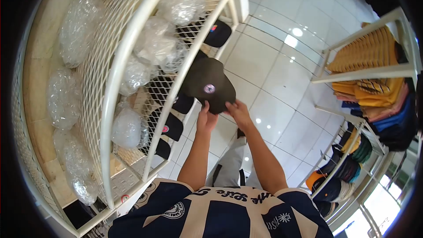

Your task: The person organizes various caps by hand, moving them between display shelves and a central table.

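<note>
A dark cap with a small round emblem on its front is held out in front of me, brim toward me. My left hand grips the left side of the brim, thumb on top. On the brim's right side, my right hand pinches the edge, also thumb up. The fingers under the brim are hidden. Just left of the held cap, more dark caps stick out from a white mesh rack.
Clear plastic-wrapped bundles lie on the mesh rack at left. Folded yellow clothes fill a white shelf at right, with more caps on a lower rack. White floor tiles lie between the racks.
</note>
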Demonstrator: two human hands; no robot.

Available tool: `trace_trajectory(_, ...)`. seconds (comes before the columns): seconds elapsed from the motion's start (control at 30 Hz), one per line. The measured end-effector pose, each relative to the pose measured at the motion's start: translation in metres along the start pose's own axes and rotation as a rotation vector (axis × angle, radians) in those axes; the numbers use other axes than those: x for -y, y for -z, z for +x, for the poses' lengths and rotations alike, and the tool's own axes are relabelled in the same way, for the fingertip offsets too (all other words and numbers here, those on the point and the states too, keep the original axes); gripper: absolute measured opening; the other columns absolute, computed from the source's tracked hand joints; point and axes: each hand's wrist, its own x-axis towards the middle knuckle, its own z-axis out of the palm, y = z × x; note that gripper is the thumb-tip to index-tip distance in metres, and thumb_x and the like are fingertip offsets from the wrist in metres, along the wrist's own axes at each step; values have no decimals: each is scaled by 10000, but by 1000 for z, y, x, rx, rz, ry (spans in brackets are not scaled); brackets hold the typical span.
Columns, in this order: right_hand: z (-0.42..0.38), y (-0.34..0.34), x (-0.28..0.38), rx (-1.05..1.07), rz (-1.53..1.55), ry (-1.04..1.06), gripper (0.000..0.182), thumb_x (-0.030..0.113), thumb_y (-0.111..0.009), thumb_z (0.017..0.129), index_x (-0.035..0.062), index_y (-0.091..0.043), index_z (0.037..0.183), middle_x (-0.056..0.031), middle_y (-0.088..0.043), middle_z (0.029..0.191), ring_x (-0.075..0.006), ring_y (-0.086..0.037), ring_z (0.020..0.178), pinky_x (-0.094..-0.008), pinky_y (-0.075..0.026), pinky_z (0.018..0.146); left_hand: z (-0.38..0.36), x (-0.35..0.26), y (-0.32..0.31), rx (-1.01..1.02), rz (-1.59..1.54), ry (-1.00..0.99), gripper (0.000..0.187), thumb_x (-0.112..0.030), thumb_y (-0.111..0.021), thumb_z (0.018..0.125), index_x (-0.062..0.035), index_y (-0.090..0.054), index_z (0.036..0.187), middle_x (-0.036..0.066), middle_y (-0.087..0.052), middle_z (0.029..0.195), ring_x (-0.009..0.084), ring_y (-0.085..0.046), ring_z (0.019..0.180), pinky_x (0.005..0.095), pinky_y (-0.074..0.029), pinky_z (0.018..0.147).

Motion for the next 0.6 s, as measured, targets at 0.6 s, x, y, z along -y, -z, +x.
trace_trajectory(0.6,-572,207,90,-1276,-950,641,736,189,-856,636,62,-533,1285,-108,-597,1202,-295,-514,1181,-375,-390,1003,-198,370,-135,1139,1179,1015,361,-93,-548,947,-13,-478,1291,44,-577,1219,122,-515,1131,297,-373,1024)
